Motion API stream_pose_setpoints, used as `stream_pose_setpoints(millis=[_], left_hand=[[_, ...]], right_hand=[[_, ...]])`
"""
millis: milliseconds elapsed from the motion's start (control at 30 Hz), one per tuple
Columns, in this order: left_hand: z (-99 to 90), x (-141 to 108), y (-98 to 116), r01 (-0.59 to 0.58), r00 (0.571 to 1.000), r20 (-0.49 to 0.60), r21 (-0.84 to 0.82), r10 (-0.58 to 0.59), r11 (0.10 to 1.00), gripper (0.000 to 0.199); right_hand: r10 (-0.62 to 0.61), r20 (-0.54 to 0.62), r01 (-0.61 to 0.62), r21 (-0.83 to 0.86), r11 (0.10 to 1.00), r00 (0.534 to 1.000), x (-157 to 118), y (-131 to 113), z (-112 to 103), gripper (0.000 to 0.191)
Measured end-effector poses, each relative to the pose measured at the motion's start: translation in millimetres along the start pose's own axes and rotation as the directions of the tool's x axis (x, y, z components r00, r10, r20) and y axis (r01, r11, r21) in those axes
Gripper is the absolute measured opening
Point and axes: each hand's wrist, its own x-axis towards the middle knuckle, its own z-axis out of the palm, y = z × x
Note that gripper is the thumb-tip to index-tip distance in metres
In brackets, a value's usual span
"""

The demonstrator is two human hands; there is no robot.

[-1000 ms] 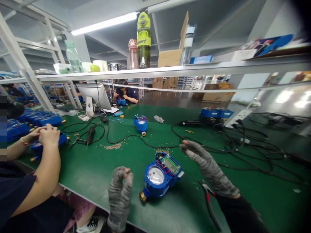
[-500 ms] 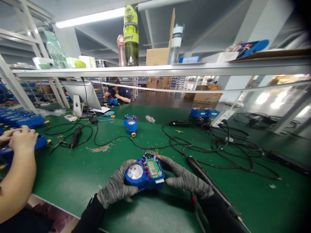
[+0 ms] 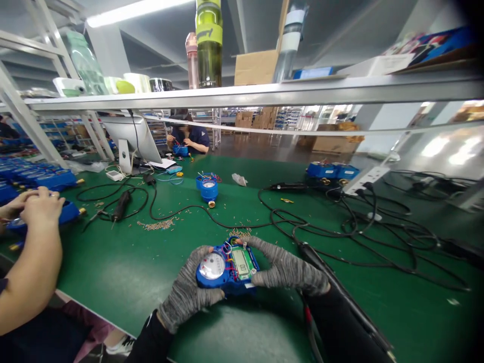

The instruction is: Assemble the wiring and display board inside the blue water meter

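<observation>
A blue water meter point(image 3: 224, 285) with a round white dial and an uncovered green circuit board point(image 3: 242, 262) is held just above the green bench. Red, yellow and white wires run between dial and board. My left hand point(image 3: 187, 292), in a grey knitted glove with bare fingertips, grips the dial side, thumb along the near edge. On the board side, my right hand point(image 3: 291, 267), gloved alike, has its fingers at the far corner and its thumb against the board's right edge. An electric screwdriver point(image 3: 340, 297) lies under and beside my right forearm.
Small screws point(image 3: 159, 225) lie in a loose pile, with more behind the held meter. Another blue meter point(image 3: 208, 189) stands farther back. Black cables point(image 3: 325, 233) tangle at right. At left, a co-worker's hand point(image 3: 43, 206) rests over a meter. A shelf point(image 3: 242, 97) with bottles crosses above.
My right thumb has closed in from beside the meter onto the board's edge. The camera view has shifted slightly, and the meter stays in my hands.
</observation>
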Motion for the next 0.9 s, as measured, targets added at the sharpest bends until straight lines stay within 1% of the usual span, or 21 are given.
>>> stream_pose_setpoints(millis=[100,167,267,367,500,567,633,700,733,767,800,833,867,900], left_hand=[[-0.1,-2,3,0.045,0.999,0.025,-0.066,-0.043,0.997,0.089],[0.2,-3,6,0.054,0.998,0.028,-0.075,-0.052,0.996,0.089],[-0.5,-4,6,0.057,0.998,0.030,-0.064,-0.055,0.996,0.089],[-1.3,-3,2,0.045,0.999,0.032,-0.032,-0.044,0.998,0.092],[4.1,-5,-2,0.017,1.000,-0.002,0.019,-0.017,1.000,0.092],[7.0,-13,1,0.019,0.999,-0.039,0.049,-0.017,0.999,0.091],[5.3,-22,11,0.059,0.998,-0.033,0.046,-0.057,0.997,0.090],[-1.9,-27,28,0.112,0.993,0.028,0.006,-0.112,0.994,0.082],[-6.7,-26,39,0.128,0.990,0.067,-0.017,-0.126,0.992,0.075],[-11.5,-21,51,0.105,0.993,0.057,-0.014,-0.104,0.994,0.064],[-15.6,-13,64,0.051,0.999,-0.012,0.002,-0.051,0.999,0.054],[-18.5,-1,76,-0.005,0.998,-0.056,0.019,0.006,1.000,0.051],[-19.9,13,87,-0.048,0.998,-0.039,0.011,0.048,0.999,0.051],[-19.7,28,97,-0.058,0.998,0.034,-0.042,0.060,0.997,0.049]], right_hand=[[-0.016,-0.044,0.010,-0.133,0.991,0.999,5,6,6,0.089],[-0.058,-0.079,0.043,-0.177,0.983,0.995,5,11,8,0.089],[-0.122,-0.102,0.105,-0.155,0.982,0.987,4,13,8,0.082],[-0.151,-0.136,0.135,-0.123,0.983,0.979,4,6,7,0.077],[-0.268,-0.248,0.233,-0.161,0.959,0.931,8,-9,10,0.066],[-0.281,-0.287,0.242,-0.163,0.956,0.916,11,-13,11,0.063],[-0.256,-0.304,0.221,-0.146,0.964,0.918,13,-11,10,0.064],[-0.240,-0.295,0.216,-0.112,0.970,0.925,16,-7,10,0.068],[-0.239,-0.281,0.223,-0.089,0.971,0.929,18,-6,10,0.072],[-0.245,-0.264,0.236,-0.064,0.970,0.933,19,-5,11,0.075],[-0.257,-0.248,0.255,-0.039,0.966,0.934,21,-5,12,0.078],[-0.275,-0.232,0.278,-0.018,0.960,0.933,23,-6,14,0.080],[-0.294,-0.218,0.301,-0.004,0.954,0.930,24,-8,16,0.082],[-0.312,-0.211,0.319,0.002,0.948,0.926,25,-11,18,0.083]])
